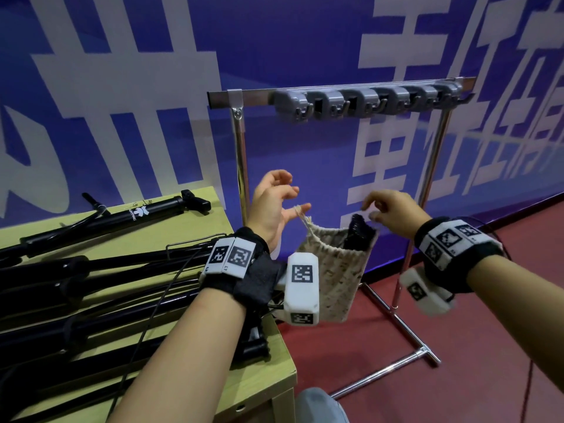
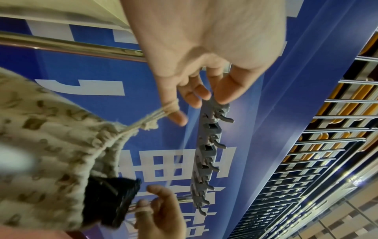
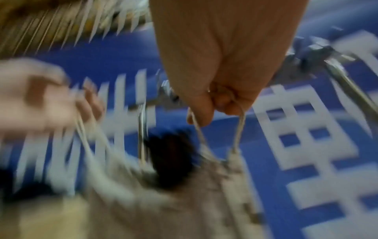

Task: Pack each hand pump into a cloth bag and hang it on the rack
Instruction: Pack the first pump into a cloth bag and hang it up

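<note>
A: What is the bag holding?

B: A black pump. Its top end is sticking out of the mouth at the bag's 1 o'clock corner; the rest is sitting hidden inside the speckled cloth.

A: And where is the bag hanging?

B: In the air between the two hands, below the rack and off the table's 3 o'clock edge. It is touching neither.

A: What is the left hand doing?

B: It is carrying one drawstring looped round a single finger; the other fingers are lying loosely spread, gripping nothing.

A: And the right hand?

B: Its fingers are curling round the other cord, which is running down as a loop to the bag's mouth. That wrist view is blurring badly, so finer detail is lost.

A: Anything on the rack's hooks?

B: The grey hooks are lining the top bar, at 12 o'clock from the bag.

A: And on the table?

B: More black pumps are lying side by side there, at the bag's 9 o'clock.
</note>
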Tool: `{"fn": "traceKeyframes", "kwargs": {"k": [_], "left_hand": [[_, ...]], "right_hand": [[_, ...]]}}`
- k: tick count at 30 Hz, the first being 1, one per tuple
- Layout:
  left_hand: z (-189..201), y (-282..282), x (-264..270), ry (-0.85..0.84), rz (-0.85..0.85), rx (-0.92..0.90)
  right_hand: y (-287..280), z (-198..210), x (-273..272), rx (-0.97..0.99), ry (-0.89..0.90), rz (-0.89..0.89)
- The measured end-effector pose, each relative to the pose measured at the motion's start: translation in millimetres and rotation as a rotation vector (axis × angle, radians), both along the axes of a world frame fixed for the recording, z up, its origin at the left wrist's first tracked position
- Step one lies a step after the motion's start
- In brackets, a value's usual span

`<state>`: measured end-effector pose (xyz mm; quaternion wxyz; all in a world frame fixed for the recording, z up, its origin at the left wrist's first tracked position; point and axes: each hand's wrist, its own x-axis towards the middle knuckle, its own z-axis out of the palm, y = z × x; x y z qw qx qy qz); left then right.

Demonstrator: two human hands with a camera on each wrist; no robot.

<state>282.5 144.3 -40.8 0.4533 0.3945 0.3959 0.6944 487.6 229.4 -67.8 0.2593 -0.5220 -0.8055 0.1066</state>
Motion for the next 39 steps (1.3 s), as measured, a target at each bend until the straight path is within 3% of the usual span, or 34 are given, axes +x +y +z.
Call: {"fn": "traceKeyframes", "kwargs": {"k": [2,5,7,11,14,19,22,24,27,29,34,36,39], "left_hand": [[0.3,0.4,-0.5,0.019,-0.02,-0.007],[-2.6,2.6,-3.8,0.078,0.014,-0.101],[-3.9,2.6,-2.8,0.126,-0.019,-0.161],[-7.6,4.8,-2.9,0.326,-0.031,-0.352],[-8.8,4.0,-4.0,0.569,-0.117,-0.522],[-11.6,3.7,-10.2,1.028,-0.142,-0.648],[-12.4,0.5,-11.7,1.41,-0.22,-0.727],[-10.0,-1.5,-10.9,1.566,-0.237,-0.747],[-7.6,-3.7,-9.8,1.493,-0.196,-0.756],[-9.2,-3.2,-10.6,1.349,-0.168,-0.746],[-9.3,2.6,-6.1,0.405,-0.18,-0.478],[-6.2,4.0,-3.9,0.298,-0.169,-0.341],[-2.5,1.6,-1.3,0.29,-0.202,-0.137]], "right_hand": [[-0.6,1.3,-7.7,-0.004,0.218,-0.016],[1.0,2.8,-18.5,-0.03,0.04,-0.087],[1.4,7.4,-20.3,0.067,0.056,-0.146],[4.5,8.9,-24.7,-0.185,0.479,-0.153],[-3.1,6.3,-30.0,-0.272,0.719,-0.156],[-15.9,0.8,-42.6,-0.449,1.098,-0.089],[-15.8,2.4,-47.8,-0.407,1.152,-0.038],[-14.8,3.7,-49.1,-0.341,1.11,-0.017],[-13.3,3.7,-50.2,-0.259,1.026,-0.034],[-11.9,2.8,-51.1,-0.224,0.967,-0.068],[-11.1,-1.8,-55.2,-0.244,0.774,-0.102],[-12.3,-3.1,-57.7,-0.28,0.654,-0.102],[-14.3,-0.9,-58.1,-0.318,0.527,-0.111]]}}
